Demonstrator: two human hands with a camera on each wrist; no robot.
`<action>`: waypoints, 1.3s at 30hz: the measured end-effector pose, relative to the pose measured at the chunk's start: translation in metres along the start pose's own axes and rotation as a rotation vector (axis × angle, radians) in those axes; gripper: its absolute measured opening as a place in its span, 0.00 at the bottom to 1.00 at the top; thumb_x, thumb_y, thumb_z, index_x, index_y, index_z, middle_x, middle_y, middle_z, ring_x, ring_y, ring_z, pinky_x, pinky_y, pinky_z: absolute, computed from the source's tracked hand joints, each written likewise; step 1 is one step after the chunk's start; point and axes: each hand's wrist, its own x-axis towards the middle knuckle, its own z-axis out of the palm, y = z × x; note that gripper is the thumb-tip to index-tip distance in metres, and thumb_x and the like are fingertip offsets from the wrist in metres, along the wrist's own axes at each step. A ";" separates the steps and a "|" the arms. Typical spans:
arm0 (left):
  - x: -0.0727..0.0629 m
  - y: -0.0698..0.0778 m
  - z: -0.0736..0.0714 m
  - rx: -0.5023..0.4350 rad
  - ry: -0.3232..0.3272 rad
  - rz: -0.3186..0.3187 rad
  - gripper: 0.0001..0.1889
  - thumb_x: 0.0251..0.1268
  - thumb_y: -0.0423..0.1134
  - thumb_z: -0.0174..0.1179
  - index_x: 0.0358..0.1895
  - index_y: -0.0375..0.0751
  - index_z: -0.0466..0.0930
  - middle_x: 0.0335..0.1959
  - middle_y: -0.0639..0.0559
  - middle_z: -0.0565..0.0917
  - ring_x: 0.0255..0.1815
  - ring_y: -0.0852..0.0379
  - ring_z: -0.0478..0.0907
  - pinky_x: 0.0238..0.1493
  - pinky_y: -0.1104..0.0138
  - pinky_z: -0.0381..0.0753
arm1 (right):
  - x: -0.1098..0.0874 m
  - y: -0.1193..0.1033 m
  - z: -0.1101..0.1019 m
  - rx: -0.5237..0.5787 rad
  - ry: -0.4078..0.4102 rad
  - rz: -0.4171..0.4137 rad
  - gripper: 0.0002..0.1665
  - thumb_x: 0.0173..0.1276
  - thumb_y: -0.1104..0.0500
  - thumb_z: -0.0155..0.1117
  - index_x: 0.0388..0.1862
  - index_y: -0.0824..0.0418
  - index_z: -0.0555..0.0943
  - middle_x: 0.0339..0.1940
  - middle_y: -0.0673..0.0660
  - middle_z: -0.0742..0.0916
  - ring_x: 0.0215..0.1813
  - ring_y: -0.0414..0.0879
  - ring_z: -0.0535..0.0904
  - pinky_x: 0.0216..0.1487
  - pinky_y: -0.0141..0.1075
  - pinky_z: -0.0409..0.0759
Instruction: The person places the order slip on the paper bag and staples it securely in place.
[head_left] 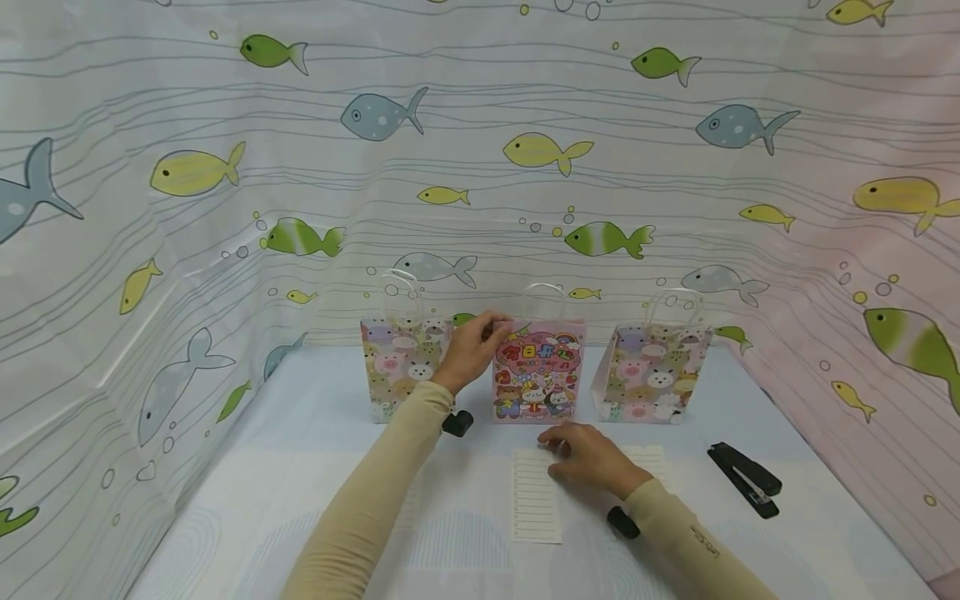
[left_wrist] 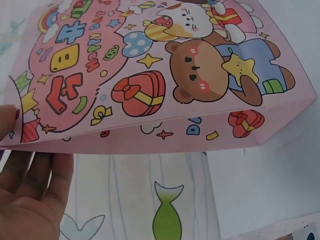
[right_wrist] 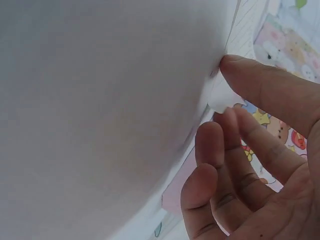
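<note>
My left hand (head_left: 471, 350) pinches the upper left edge of the pink cartoon gift bag (head_left: 537, 375), which stands upright in the middle. In the left wrist view, the thumb lies on the printed front of this bag (left_wrist: 200, 70) and the fingers are behind its side edge. My right hand (head_left: 592, 458) is low over the table in front of the bag, fingers loosely bent, beside the top of a lined paper slip (head_left: 536, 508). The right wrist view has its thumb and fingertips (right_wrist: 209, 137) apart, with a white paper corner between them.
Animal-print gift bags with white handles stand on either side, one at left (head_left: 386, 367) and one at right (head_left: 656, 375). A black stapler (head_left: 746, 479) lies at right. Another lined slip (head_left: 648, 458) shows behind the right hand. A fish-patterned curtain (head_left: 480, 225) surrounds the table.
</note>
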 end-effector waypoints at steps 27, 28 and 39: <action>-0.006 -0.001 -0.003 -0.069 -0.048 0.028 0.15 0.80 0.51 0.52 0.59 0.49 0.79 0.47 0.53 0.83 0.46 0.57 0.81 0.46 0.59 0.82 | 0.005 -0.017 -0.027 -0.002 0.192 -0.123 0.08 0.66 0.57 0.74 0.44 0.52 0.89 0.32 0.40 0.85 0.34 0.34 0.78 0.35 0.33 0.79; -0.007 -0.001 -0.003 -0.074 -0.053 0.025 0.16 0.80 0.51 0.53 0.60 0.49 0.78 0.48 0.53 0.83 0.47 0.56 0.80 0.46 0.59 0.82 | 0.006 -0.018 -0.029 0.007 0.213 -0.129 0.07 0.66 0.57 0.75 0.42 0.51 0.88 0.33 0.40 0.85 0.34 0.34 0.78 0.35 0.33 0.79; -0.007 0.005 -0.003 -0.082 -0.085 0.062 0.22 0.78 0.51 0.55 0.68 0.45 0.74 0.61 0.53 0.80 0.57 0.55 0.76 0.57 0.54 0.78 | 0.011 -0.022 -0.041 0.003 0.483 -0.194 0.07 0.63 0.58 0.77 0.39 0.49 0.87 0.33 0.39 0.86 0.30 0.35 0.76 0.28 0.33 0.75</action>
